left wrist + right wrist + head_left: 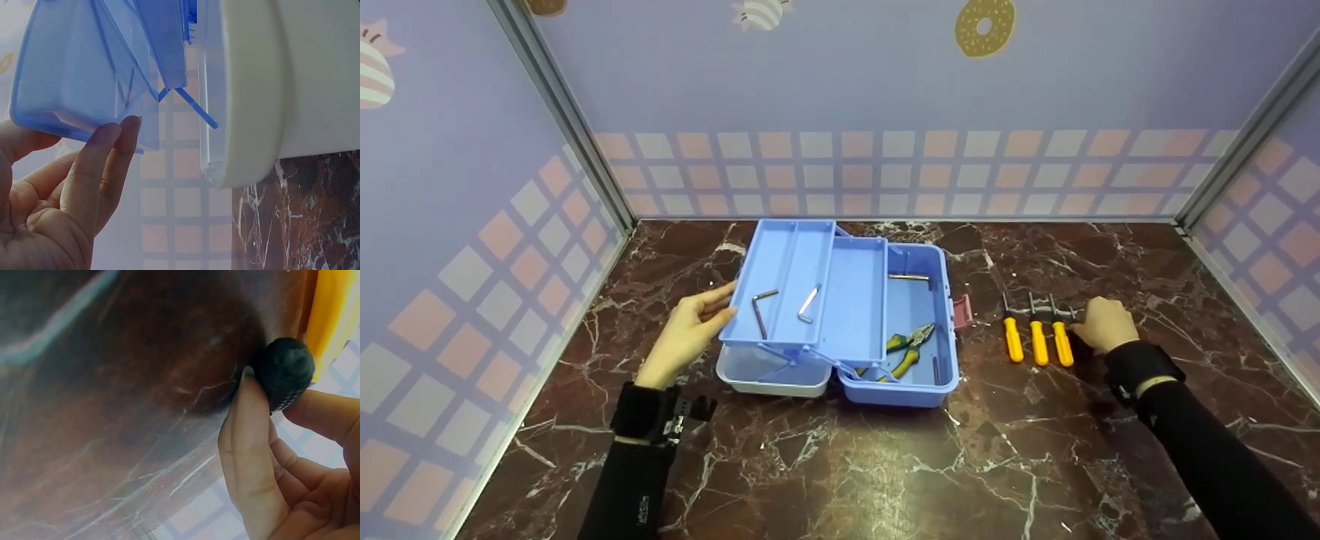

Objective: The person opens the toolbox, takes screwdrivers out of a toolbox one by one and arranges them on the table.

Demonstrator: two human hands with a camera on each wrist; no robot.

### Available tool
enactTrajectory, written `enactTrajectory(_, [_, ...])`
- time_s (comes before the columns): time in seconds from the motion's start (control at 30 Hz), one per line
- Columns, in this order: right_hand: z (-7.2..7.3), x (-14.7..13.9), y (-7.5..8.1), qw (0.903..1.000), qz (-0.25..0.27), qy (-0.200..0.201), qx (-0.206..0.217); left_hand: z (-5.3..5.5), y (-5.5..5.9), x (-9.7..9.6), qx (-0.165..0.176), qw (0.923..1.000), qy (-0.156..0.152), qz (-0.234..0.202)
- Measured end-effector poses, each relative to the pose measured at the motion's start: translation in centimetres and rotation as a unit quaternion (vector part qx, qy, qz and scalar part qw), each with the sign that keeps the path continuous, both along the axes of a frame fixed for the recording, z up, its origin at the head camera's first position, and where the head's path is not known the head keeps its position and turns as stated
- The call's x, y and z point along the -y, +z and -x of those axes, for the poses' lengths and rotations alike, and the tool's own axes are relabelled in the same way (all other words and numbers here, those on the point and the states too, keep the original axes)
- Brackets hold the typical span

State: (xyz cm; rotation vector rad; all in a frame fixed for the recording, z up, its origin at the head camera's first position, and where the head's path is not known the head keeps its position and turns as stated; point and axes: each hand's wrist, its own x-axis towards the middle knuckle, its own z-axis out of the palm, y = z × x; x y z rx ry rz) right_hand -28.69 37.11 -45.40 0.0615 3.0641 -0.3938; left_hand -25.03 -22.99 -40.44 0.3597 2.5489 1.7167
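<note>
A blue toolbox [896, 394] stands with its lid [772, 388] and cantilever trays spread to the left. My left hand [690, 330] grips the left edge of the upper tray [769, 247] between thumb and fingers, also seen from below in the left wrist view. Two hex keys [808, 304] lie in that tray. At the right, my right hand [1106, 324] pinches a black-handled screwdriver [286, 368] close to the table; in the head view the hand mostly hides it. Just left of this hand lie several yellow-handled screwdrivers [1039, 343] in a row.
Green-and-yellow pliers [911, 356] lie in the toolbox's main compartment, with hex keys [909, 277] near its walls. A pink latch [962, 311] sticks out on the right. Tiled-pattern walls [900, 172] enclose the marbled table [877, 472].
</note>
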Motion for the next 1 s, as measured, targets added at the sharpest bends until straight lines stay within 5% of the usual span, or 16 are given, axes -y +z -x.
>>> enactTrajectory(0.37, [-0.1, 0.1, 0.7, 0.9994, 0.001, 0.0, 0.036, -0.1, 0.0, 0.1, -0.014, 0.9998, 0.003, 0.011])
enactTrajectory(0.73, [-0.8, 0.9, 1.9, 0.9973, -0.066, -0.024, 0.023, 0.1, 0.1, 0.1, -0.01, 0.9995, 0.01, 0.027])
enactTrajectory(1.0, [-0.7, 2.6, 2.4, 0.9975, -0.062, 0.033, -0.006, -0.1, 0.1, 0.0, -0.006, 0.9999, 0.008, 0.014])
